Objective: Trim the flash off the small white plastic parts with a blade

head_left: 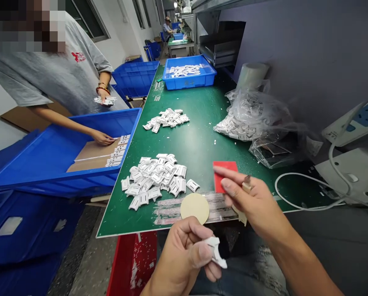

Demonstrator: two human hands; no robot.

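Hands: on my feed, the 2 hands stayed apart. The left hand (182, 259) pinched a white moulded plastic clip (215, 251); the right hand (253, 201) lay over a red rectangular card (224, 174), its grip unclear.
Bench: a round cream disc (194, 208) sat on the green bench mat (199, 152), near a heap of white plastic clips (155, 181).
Risk: a slack pinch could have dropped the clip off the bench edge.

Plastic clips (155, 181) on workbench (196, 144), bin (48, 181) at left (co-worker (57, 70) beside it)
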